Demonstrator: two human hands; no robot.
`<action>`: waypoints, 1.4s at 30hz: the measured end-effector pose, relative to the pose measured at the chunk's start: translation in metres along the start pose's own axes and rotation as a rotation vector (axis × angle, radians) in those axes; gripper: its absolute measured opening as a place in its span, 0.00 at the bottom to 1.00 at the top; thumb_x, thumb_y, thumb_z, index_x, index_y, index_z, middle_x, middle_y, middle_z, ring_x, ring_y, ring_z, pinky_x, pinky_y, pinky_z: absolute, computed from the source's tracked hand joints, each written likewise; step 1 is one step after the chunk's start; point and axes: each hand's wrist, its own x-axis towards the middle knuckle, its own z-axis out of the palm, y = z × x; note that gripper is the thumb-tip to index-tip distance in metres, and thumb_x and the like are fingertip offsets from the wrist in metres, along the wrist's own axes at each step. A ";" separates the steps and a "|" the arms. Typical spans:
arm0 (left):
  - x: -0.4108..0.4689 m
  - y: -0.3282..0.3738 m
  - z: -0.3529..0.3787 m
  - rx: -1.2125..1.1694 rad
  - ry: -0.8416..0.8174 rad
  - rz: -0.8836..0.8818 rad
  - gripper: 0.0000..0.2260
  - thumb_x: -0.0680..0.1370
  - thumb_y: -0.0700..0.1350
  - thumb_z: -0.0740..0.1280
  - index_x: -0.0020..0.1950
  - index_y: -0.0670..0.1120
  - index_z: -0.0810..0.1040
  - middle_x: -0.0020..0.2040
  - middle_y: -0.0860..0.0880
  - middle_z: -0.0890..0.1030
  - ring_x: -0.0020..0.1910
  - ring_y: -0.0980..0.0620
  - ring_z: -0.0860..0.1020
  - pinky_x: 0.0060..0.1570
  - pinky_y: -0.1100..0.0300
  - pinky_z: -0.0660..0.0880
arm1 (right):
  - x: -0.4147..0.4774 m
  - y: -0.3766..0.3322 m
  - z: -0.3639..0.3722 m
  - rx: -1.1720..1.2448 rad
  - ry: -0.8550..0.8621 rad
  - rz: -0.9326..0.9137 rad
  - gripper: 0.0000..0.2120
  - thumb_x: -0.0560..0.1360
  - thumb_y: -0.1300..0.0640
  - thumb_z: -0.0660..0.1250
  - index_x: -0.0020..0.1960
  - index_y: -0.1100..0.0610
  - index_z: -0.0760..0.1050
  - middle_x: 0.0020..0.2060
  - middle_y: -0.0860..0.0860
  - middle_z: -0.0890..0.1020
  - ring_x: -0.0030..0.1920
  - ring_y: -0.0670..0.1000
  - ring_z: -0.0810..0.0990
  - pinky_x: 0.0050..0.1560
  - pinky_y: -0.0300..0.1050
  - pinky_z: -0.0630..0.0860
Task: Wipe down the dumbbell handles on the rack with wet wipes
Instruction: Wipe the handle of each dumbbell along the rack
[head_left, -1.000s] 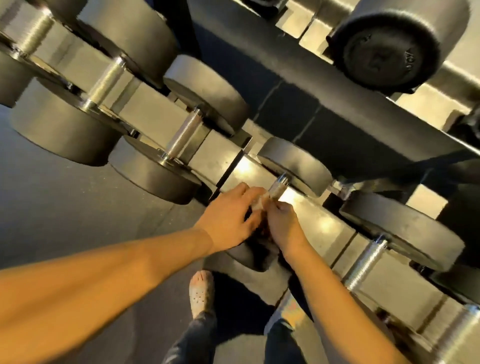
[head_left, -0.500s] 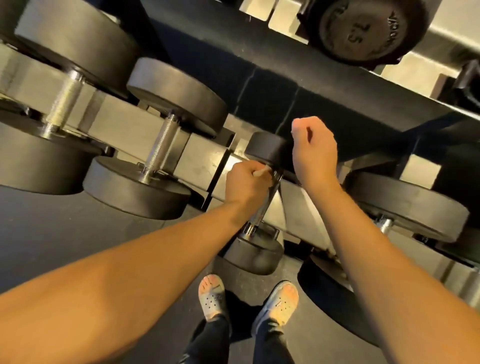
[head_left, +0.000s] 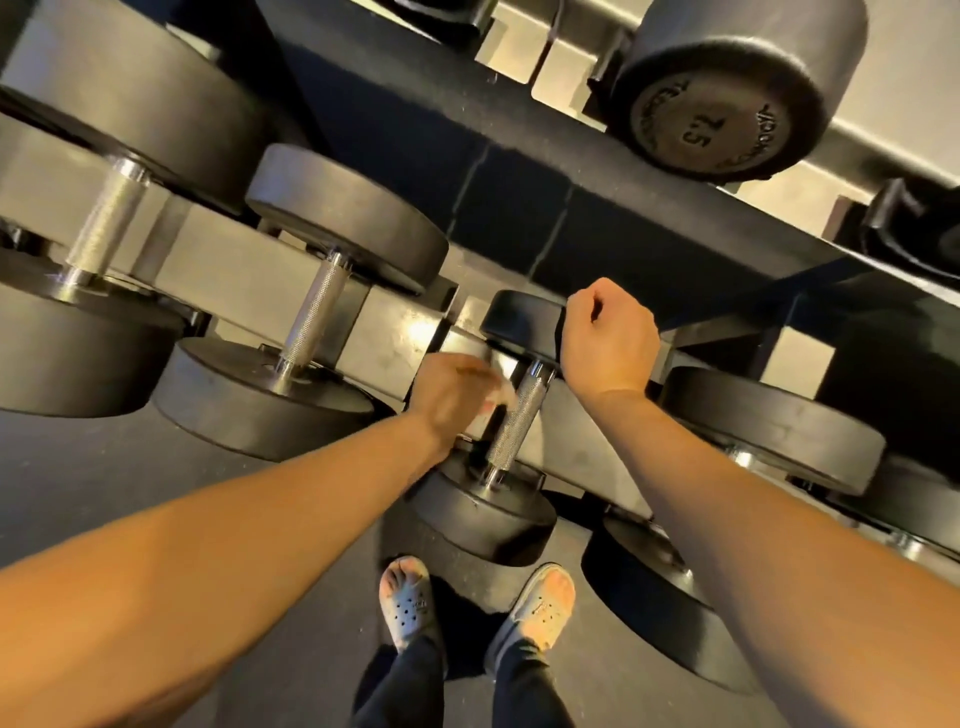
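Change: left hand (head_left: 451, 402) has come off the handle (head_left: 514, 421) it was wrapped round half a second ago; the knurled bar now shows bare along its length.
Meaning: this handle is likely wiped, or between strokes; the neighbouring handle (head_left: 317, 312) to the left would come next.
Left hand: blurred, with fingers curled and pinching a pale scrap that seems to be the wet wipe (head_left: 500, 392), just beside the bar.
Right hand: right hand (head_left: 608, 338) is a closed fist holding nothing, still against the far head (head_left: 519, 322).
Position: the handle lies between both hands, on the rack (head_left: 400, 322).
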 end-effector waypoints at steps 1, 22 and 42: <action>0.001 0.007 0.007 -0.175 0.049 -0.022 0.12 0.77 0.29 0.70 0.39 0.43 0.84 0.43 0.43 0.84 0.48 0.43 0.83 0.54 0.49 0.81 | 0.000 0.001 0.001 -0.011 0.001 0.001 0.16 0.82 0.54 0.59 0.38 0.59 0.73 0.31 0.55 0.77 0.33 0.55 0.77 0.35 0.53 0.74; 0.039 -0.008 0.014 -0.106 -0.719 -0.096 0.22 0.84 0.53 0.55 0.66 0.38 0.75 0.59 0.41 0.83 0.61 0.44 0.81 0.66 0.48 0.77 | 0.001 0.004 0.002 -0.040 0.005 -0.008 0.14 0.81 0.52 0.59 0.39 0.56 0.73 0.32 0.52 0.77 0.34 0.52 0.78 0.40 0.57 0.79; 0.002 -0.035 0.068 0.641 0.494 0.494 0.08 0.77 0.47 0.71 0.51 0.44 0.81 0.49 0.45 0.82 0.49 0.46 0.80 0.45 0.50 0.81 | -0.002 -0.002 -0.001 -0.037 0.000 0.006 0.14 0.82 0.52 0.59 0.39 0.55 0.74 0.32 0.52 0.77 0.35 0.51 0.78 0.38 0.52 0.78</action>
